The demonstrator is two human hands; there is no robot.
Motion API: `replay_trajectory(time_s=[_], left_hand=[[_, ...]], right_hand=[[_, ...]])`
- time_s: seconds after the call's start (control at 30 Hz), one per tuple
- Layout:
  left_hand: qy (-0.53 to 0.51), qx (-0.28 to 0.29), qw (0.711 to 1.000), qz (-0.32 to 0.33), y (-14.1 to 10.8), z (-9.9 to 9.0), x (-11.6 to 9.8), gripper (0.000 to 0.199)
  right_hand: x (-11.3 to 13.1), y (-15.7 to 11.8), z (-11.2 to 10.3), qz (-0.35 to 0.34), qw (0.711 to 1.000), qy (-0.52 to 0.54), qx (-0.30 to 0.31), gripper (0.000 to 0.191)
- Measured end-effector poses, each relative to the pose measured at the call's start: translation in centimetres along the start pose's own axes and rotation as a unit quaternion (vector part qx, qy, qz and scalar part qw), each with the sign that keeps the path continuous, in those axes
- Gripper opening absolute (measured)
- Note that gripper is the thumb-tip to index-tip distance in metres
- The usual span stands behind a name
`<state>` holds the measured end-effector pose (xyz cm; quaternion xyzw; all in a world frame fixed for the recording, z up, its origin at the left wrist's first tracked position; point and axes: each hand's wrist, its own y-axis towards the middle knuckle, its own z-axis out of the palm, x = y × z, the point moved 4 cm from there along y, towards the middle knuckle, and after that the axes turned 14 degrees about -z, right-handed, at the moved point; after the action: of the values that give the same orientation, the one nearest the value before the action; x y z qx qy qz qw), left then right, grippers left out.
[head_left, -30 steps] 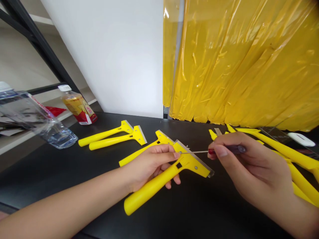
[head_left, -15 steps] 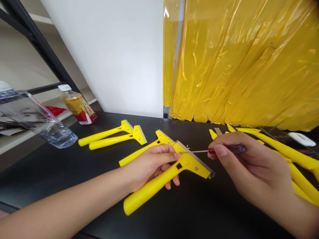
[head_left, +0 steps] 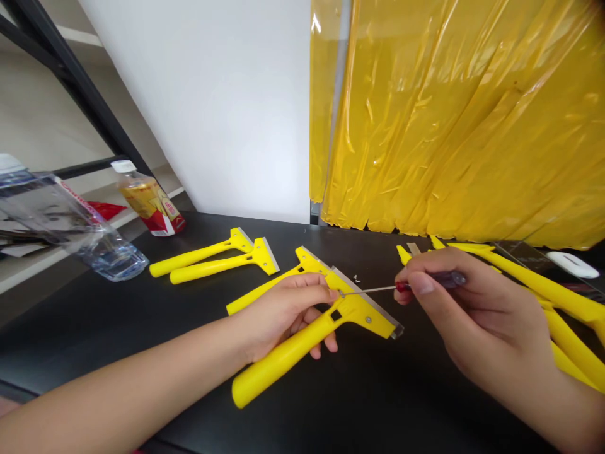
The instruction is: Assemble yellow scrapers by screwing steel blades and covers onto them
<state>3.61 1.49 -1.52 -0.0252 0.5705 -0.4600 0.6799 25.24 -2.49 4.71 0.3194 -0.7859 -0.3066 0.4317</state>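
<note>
Yellow plastic scraper (head_left: pixel 363 309) sits in the left hand (head_left: pixel 278 318), its fingers (head_left: pixel 307 290) wrapped around the scraper's neck, over the black worktop (head_left: pixel 378 397). The right hand (head_left: pixel 491 315) has its fingers (head_left: pixel 418 285) pinched on a red-collared screwdriver (head_left: pixel 447 279), whose thin tip touches the scraper's head. Left of the scraper lie three more yellow scrapers (head_left: pixel 203 260); right of it, others (head_left: pixel 543 287) lie partly behind the right hand.

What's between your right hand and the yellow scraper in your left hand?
Head view: the thin metal shaft of a screwdriver bridges the gap from the right hand to the yellow scraper.
</note>
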Motion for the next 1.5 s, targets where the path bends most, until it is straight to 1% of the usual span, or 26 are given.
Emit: replay_trajectory(time_s=[0.17,0.47,0.6,0.83,1.0,1.3,1.5], left_hand=[[-0.003,-0.006,1.0,-0.002,0.0,-0.1,-0.1,0.014],[0.007,0.008,1.0,-0.01,0.0,0.0,0.2,0.014],[-0.009,0.009,1.0,-0.011,0.1,0.0,0.2,0.017],[-0.014,0.044,0.999,0.001,0.2,0.1,0.1,0.024],[-0.013,0.046,0.999,0.003,0.2,0.0,0.1,0.024],[-0.006,0.047,0.999,0.006,0.1,0.0,0.1,0.027],[-0.01,0.038,0.999,0.0,0.0,0.1,0.0,0.024]], right_hand=[[-0.4,0.1,0.1,0.02,0.998,0.047,-0.028,0.006],[-0.4,-0.1,0.4,0.016,0.998,0.047,-0.026,0.005],[-0.7,-0.1,0.6,0.035,0.996,0.068,-0.035,0.005],[-1.0,-0.3,0.9,0.068,0.99,0.11,-0.053,0.007],[-1.2,-0.2,1.1,0.075,0.991,0.102,-0.042,0.008],[-1.3,-0.2,0.9,0.068,0.992,0.095,-0.045,0.006],[-1.3,-0.2,0.9,0.056,0.994,0.089,-0.028,0.005]])
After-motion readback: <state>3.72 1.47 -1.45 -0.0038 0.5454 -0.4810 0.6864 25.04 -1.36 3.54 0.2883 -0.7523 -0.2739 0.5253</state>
